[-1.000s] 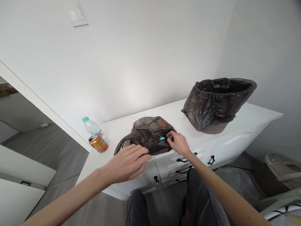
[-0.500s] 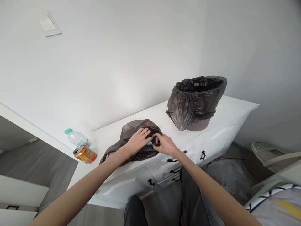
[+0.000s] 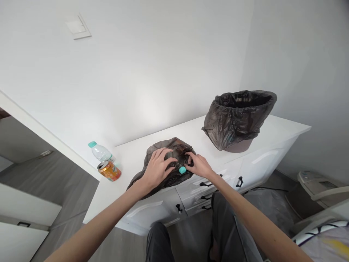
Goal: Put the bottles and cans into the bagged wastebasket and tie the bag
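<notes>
A filled dark plastic bag (image 3: 152, 154) lies on the white cabinet top (image 3: 191, 131). Both my hands rest on it. My left hand (image 3: 156, 169) presses on the bag's top with curled fingers gripping the plastic. My right hand (image 3: 199, 164) pinches the bag's near right side. A teal bottle cap (image 3: 182, 170) pokes out of the bag between my hands. What else is inside stays hidden.
A bin lined with a dark bag (image 3: 237, 118) stands at the back right of the top. A clear bottle with a teal cap (image 3: 100, 152) and an orange can (image 3: 109, 170) lie at the left end. Drawer handles (image 3: 209, 183) face my legs.
My left hand came from the near edge up onto the bag and closed on it. My right hand stayed at the bag's right side. The teal cap now shows more.
</notes>
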The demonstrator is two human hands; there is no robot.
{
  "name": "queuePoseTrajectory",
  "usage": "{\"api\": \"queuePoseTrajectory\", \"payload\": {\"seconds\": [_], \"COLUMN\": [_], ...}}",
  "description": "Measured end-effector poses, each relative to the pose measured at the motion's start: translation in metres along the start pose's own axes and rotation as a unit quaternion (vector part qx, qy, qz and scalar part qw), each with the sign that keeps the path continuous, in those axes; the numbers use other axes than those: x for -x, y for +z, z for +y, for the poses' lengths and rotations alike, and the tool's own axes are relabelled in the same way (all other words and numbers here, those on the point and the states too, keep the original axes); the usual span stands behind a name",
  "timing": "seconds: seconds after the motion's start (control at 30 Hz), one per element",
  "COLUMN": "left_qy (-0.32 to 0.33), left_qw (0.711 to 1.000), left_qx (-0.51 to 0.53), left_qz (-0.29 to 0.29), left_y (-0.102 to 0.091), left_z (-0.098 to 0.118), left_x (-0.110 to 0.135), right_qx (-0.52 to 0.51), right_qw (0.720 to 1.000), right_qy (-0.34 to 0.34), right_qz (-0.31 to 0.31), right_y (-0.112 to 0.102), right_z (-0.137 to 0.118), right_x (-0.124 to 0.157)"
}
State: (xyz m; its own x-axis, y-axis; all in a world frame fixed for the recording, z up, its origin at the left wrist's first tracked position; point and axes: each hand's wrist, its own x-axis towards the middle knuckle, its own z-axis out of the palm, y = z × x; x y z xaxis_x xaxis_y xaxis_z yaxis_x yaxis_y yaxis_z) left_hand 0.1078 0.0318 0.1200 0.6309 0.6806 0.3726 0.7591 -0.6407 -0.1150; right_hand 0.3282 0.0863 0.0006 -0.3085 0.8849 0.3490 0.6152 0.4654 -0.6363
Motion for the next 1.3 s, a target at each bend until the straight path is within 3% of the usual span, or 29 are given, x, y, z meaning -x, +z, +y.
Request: {"api": "queuePoseTrajectory", "payload": {"seconds": [0.13, 0.33, 0.43, 0.53, 0.7, 0.83, 0.93, 1.1, 1.3], "left_qy": [0.064, 0.155, 0.171, 0.147, 0.046, -0.007, 0.027, 0.152, 0.187], "left_qw": [0.996, 0.978, 0.976, 0.986, 0.997, 0.995, 0.997, 0.985, 0.977], "left_qx": [-0.054, -0.121, -0.117, -0.062, 0.069, 0.096, 0.077, -0.002, -0.082], "left_qz": [-0.006, -0.064, -0.061, -0.045, 0.006, 0.035, 0.006, -0.086, -0.059], "left_y": [0.002, 0.039, 0.05, 0.044, 0.012, -0.003, -0.005, 0.008, 0.038], "left_z": [0.008, 0.006, 0.004, 0.007, 0.02, 0.025, 0.025, 0.035, 0.053], "left_x": [0.005, -0.017, -0.025, -0.022, -0.003, 0.008, 0.01, 0.009, 0.003], "right_qx": [0.01, 0.03, 0.028, 0.021, 0.05, 0.075, 0.073, 0.08, 0.104], "right_qw": [1.0, 0.999, 1.0, 1.0, 0.999, 0.997, 0.997, 0.997, 0.994], "right_qy": [-0.012, -0.003, 0.0, 0.0, 0.008, 0.02, 0.015, 0.017, 0.019], "right_qz": [0.008, 0.012, 0.006, 0.001, -0.017, -0.015, -0.013, -0.013, -0.014], "right_y": [0.01, 0.017, 0.016, 0.013, 0.008, 0.009, 0.01, 0.011, 0.007], "right_z": [0.006, 0.015, 0.016, 0.014, 0.009, 0.007, 0.008, 0.009, 0.007], "right_x": [0.001, -0.001, -0.002, -0.003, -0.001, -0.001, -0.001, -0.001, 0.0]}}
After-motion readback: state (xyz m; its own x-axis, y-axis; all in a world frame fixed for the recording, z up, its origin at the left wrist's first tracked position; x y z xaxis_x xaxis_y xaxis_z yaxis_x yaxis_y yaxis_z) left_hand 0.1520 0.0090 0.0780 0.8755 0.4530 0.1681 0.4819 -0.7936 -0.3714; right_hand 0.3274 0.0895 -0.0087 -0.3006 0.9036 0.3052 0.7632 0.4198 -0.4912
